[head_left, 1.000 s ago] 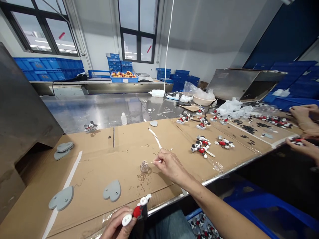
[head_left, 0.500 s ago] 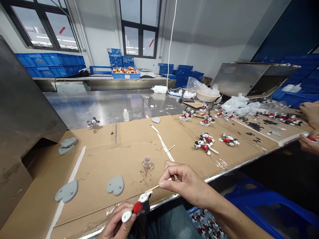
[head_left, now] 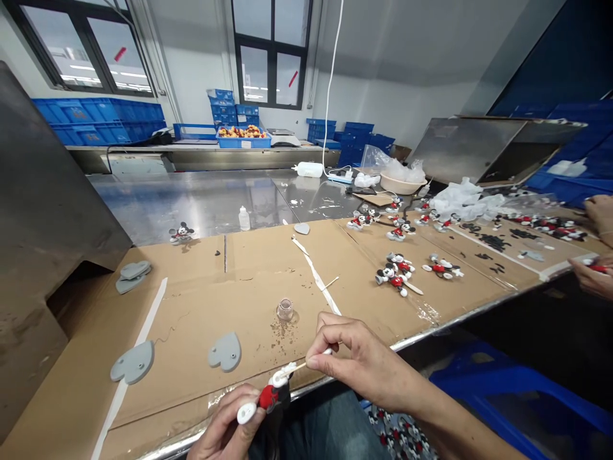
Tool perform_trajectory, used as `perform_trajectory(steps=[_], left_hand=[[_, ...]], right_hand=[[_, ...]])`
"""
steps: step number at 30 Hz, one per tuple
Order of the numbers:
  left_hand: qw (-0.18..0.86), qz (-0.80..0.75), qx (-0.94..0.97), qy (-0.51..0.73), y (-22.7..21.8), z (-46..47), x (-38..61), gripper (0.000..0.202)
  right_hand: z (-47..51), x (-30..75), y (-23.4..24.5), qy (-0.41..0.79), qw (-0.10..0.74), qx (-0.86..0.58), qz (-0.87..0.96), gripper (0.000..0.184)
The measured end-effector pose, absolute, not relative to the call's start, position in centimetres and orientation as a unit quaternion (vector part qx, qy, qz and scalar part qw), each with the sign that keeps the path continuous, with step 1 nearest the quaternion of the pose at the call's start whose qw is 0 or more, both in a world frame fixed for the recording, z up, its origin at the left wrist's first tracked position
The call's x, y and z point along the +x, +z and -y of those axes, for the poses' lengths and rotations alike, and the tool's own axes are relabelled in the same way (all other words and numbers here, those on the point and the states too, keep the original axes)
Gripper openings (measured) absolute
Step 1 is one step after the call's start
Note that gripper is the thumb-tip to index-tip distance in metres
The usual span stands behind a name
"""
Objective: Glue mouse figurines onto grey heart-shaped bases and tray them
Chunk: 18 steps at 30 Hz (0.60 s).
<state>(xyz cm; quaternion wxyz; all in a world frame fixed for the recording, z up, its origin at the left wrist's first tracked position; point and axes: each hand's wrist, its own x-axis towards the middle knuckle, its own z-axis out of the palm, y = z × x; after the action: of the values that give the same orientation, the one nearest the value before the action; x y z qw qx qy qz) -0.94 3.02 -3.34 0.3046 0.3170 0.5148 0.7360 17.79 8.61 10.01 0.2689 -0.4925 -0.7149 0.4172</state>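
Observation:
My left hand (head_left: pixel 225 431) is closed on a small cartoon mouse figure (head_left: pixel 264 397) with red shorts and white shoes, held at the near table edge. My right hand (head_left: pixel 357 364) pinches a thin cotton swab (head_left: pixel 299 366) whose tip touches the figure's upper white part. A small clear glass jar (head_left: pixel 285 309) stands on the cardboard just beyond, with dark drip spots around it. Two grey heart-shaped pieces (head_left: pixel 224 351) lie to the left of my hands.
Cardboard (head_left: pixel 268 268) covers the steel table. Several finished mouse figures (head_left: pixel 395 276) lie to the right. Another person's hands (head_left: pixel 594 275) work at the far right edge. A small white bottle (head_left: pixel 244 218), plastic bags and blue crates stand behind. A blue bin of figures sits below.
My right hand left the glass jar and carried the swab back toward me, bringing its tip onto the figure. The left hand kept the figure nearly still.

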Motion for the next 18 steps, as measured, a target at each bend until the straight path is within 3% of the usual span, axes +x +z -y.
perform_trajectory(steps=[12,18], left_hand=[[0.325,-0.497,0.381,0.709,-4.0,-3.0,-1.9,0.022],[0.314,-0.503,0.350,0.725,-3.4,-2.8,-0.9,0.024]], right_hand=[[-8.3,17.7,10.5,0.367,0.245,-0.473,0.762,0.011],[-9.5,18.0,10.8,0.352,0.300,-0.490,0.739,0.014]])
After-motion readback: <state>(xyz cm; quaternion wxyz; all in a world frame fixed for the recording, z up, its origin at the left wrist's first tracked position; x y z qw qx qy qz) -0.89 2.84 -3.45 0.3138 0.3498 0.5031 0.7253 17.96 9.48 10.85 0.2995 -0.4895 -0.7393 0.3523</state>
